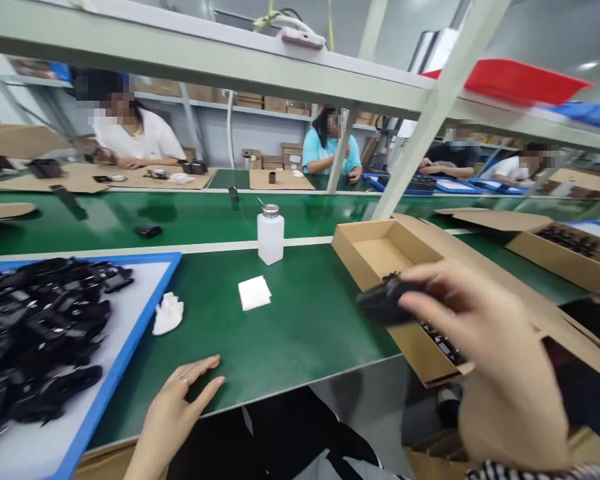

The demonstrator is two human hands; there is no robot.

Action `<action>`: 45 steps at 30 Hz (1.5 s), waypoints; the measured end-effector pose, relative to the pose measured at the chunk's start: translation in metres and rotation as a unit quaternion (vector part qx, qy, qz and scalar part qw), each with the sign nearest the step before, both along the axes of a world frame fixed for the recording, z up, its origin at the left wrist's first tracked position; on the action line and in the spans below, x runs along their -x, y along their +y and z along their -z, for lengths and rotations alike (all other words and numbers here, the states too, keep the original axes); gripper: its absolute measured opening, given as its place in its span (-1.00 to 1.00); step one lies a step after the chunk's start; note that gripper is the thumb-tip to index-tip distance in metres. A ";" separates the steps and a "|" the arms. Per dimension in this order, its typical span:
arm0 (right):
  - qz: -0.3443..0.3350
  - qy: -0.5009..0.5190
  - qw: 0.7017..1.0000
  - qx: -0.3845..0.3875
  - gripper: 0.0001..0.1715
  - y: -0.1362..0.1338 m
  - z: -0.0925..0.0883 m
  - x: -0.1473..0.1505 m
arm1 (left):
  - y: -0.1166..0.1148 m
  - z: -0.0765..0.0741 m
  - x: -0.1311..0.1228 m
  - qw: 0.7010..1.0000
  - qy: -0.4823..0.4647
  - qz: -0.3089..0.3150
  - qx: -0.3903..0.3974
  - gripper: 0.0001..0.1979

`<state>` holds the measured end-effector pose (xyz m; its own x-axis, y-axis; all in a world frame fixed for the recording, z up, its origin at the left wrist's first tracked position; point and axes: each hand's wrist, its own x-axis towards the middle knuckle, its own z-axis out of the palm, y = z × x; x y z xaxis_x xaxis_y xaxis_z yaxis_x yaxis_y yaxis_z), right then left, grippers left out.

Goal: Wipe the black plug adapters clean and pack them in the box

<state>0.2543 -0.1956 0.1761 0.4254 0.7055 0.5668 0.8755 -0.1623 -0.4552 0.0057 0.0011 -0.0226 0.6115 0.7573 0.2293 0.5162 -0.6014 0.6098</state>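
My right hand (460, 300) is raised at the right, its thumb and fingers pinching a small black plastic part (383, 303). Motion smears the part, so its exact kind does not show. Below and behind it, an open cardboard box (353, 257) holds several black pieces (443, 343) in its near end. My left hand (177, 400) rests at the green table's front edge, fingers apart with nothing in them. To its left lies a blue-rimmed tray (145, 313) heaped with black plastic parts (40, 327).
A white dispenser bottle (271, 233) stands mid-table behind a folded white cloth (255, 293). Crumpled white tissue (169, 313) touches the tray's side. A black piece (148, 231) lies on the green belt (195, 220). A slanted post (430, 113) rises at right; people sit opposite.
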 end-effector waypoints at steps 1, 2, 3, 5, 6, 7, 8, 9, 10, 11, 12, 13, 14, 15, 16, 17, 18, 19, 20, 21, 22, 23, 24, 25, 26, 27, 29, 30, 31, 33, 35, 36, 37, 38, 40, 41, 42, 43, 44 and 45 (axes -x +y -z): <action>0.086 -0.023 0.996 -0.024 -0.87 -0.004 -0.009 -0.019 | 0.000 0.003 -0.001 1.000 0.004 -0.009 -0.016 -0.61; 0.151 -0.030 0.988 -0.015 -0.86 -0.003 -0.013 -0.040 | -0.001 0.006 -0.002 0.999 0.009 -0.018 -0.032 -0.60; 0.187 -0.020 0.982 0.025 -0.87 0.003 -0.014 -0.061 | -0.002 0.007 -0.003 0.998 0.014 -0.026 -0.047 -0.59; 0.233 0.003 0.964 0.129 -0.89 0.020 -0.005 -0.098 | -0.003 0.009 -0.004 0.997 0.024 -0.028 -0.071 -0.59; 0.248 0.010 0.950 0.192 -0.89 0.030 0.003 -0.113 | -0.002 0.009 -0.003 0.996 0.028 -0.022 -0.079 -0.60; 0.254 0.022 0.932 0.260 -0.90 0.038 0.010 -0.124 | -0.002 0.009 -0.001 0.996 0.033 -0.013 -0.084 -0.60; 0.253 0.035 0.911 0.323 -0.90 0.045 0.018 -0.131 | -0.001 0.009 0.000 0.995 0.038 -0.005 -0.089 -0.61; 0.247 0.048 0.891 0.378 -0.89 0.051 0.024 -0.135 | 0.000 0.008 0.002 0.995 0.043 0.002 -0.091 -0.62; 0.238 0.060 0.872 0.424 -0.88 0.054 0.029 -0.137 | 0.001 0.008 0.003 0.994 0.047 0.007 -0.093 -0.63; 0.229 0.068 0.855 0.461 -0.89 0.057 0.033 -0.137 | 0.001 0.007 0.003 0.994 0.051 0.010 -0.095 -0.63; 0.221 0.070 0.841 0.489 -0.89 0.059 0.036 -0.136 | 0.001 0.006 0.003 0.994 0.052 0.008 -0.098 -0.63; 0.216 0.067 0.829 0.512 -0.89 0.061 0.038 -0.135 | 0.000 0.005 0.003 0.994 0.051 0.004 -0.100 -0.63; 0.210 0.060 0.816 0.535 -0.89 0.063 0.039 -0.133 | -0.001 0.005 0.002 0.994 0.048 -0.001 -0.102 -0.62; 0.205 0.050 0.804 0.556 -0.89 0.066 0.041 -0.133 | -0.002 0.004 0.002 0.994 0.044 -0.006 -0.104 -0.62; 0.200 0.038 0.793 0.574 -0.89 0.068 0.043 -0.132 | -0.004 0.004 0.001 0.994 0.040 -0.012 -0.105 -0.61; 0.197 0.025 0.784 0.589 -0.90 0.071 0.044 -0.132 | -0.005 0.004 0.000 0.994 0.039 -0.015 -0.106 -0.61; 0.195 0.013 0.775 0.601 -0.91 0.073 0.045 -0.133 | -0.005 0.005 0.000 0.993 0.038 -0.016 -0.107 -0.60; 0.195 0.001 0.767 0.611 -0.92 0.075 0.046 -0.134 | -0.006 0.005 0.000 0.993 0.037 -0.014 -0.109 -0.60; 0.198 -0.008 0.760 0.619 -0.93 0.077 0.045 -0.134 | -0.005 0.006 0.000 0.993 0.035 -0.011 -0.112 -0.61; 0.201 -0.017 0.755 0.624 -0.93 0.078 0.043 -0.134 | -0.004 0.007 0.000 0.992 0.031 -0.007 -0.119 -0.61; 0.207 -0.027 0.752 0.625 -0.91 0.079 0.039 -0.133 | -0.003 0.008 0.001 0.991 0.026 0.001 -0.129 -0.63; 0.215 -0.038 0.750 0.624 -0.88 0.079 0.033 -0.130 | -0.003 0.008 0.001 0.990 0.020 0.008 -0.142 -0.64; 0.223 -0.057 0.754 0.615 -0.83 0.080 0.026 -0.126 | -0.002 0.008 0.000 0.988 0.013 0.012 -0.154 -0.66; 0.227 -0.080 0.764 0.598 -0.79 0.081 0.018 -0.119 | -0.003 0.007 0.000 0.986 0.007 0.014 -0.164 -0.68; 0.219 -0.103 0.780 0.576 -0.75 0.083 0.010 -0.110 | -0.004 0.006 -0.001 0.985 0.002 0.014 -0.171 -0.70; 0.200 -0.124 0.800 0.552 -0.73 0.086 0.003 -0.099 | -0.006 0.005 -0.002 0.985 -0.002 0.011 -0.173 -0.72; 0.130 -0.148 0.831 0.521 -0.72 0.097 -0.005 -0.074 | -0.010 0.000 -0.004 0.986 -0.003 0.007 -0.165 -0.75; 0.090 -0.160 0.838 0.514 -0.73 0.105 -0.005 -0.061 | -0.012 -0.002 -0.005 0.988 0.000 0.007 -0.157 -0.76; 0.049 -0.171 0.839 0.513 -0.74 0.116 -0.002 -0.048 | -0.014 -0.005 -0.006 0.989 0.005 0.008 -0.146 -0.77; -0.030 -0.200 0.836 0.510 -0.75 0.146 0.009 -0.024 | -0.015 -0.009 -0.008 0.993 0.013 0.004 -0.119 -0.78; -0.100 -0.198 0.840 0.495 -0.77 0.185 0.027 -0.002 | -0.017 -0.013 -0.009 0.995 0.016 0.001 -0.096 -0.78; -0.123 -0.187 0.847 0.483 -0.79 0.207 0.037 0.007 | -0.018 -0.014 -0.009 0.996 0.014 0.000 -0.088 -0.79; -0.133 -0.162 0.858 0.469 -0.80 0.230 0.047 0.015 | -0.019 -0.015 -0.010 0.996 0.011 -0.001 -0.084 -0.79; -0.137 -0.147 0.867 0.456 -0.77 0.254 0.057 0.022 | -0.020 -0.015 -0.010 0.996 0.005 -0.001 -0.084 -0.79; -0.138 -0.124 0.881 0.436 -0.65 0.300 0.075 0.031 | -0.022 -0.013 -0.010 0.995 -0.012 -0.003 -0.098 -0.80; -0.133 -0.111 0.888 0.426 -0.60 0.321 0.083 0.035 | -0.022 -0.012 -0.011 0.993 -0.023 -0.010 -0.112 -0.80; -0.127 -0.097 0.896 0.414 -0.55 0.342 0.091 0.037 | -0.023 -0.010 -0.011 0.990 -0.036 -0.020 -0.133 -0.81; -0.119 -0.083 0.905 0.401 -0.51 0.360 0.097 0.039 | -0.024 -0.007 -0.012 0.985 -0.052 -0.035 -0.159 -0.83; -0.108 -0.068 0.913 0.386 -0.47 0.378 0.104 0.041 | -0.024 -0.004 -0.012 0.979 -0.069 -0.055 -0.186 -0.84; -0.098 -0.054 0.922 0.371 -0.44 0.393 0.109 0.043 | -0.024 0.000 -0.013 0.970 -0.085 -0.074 -0.215 -0.86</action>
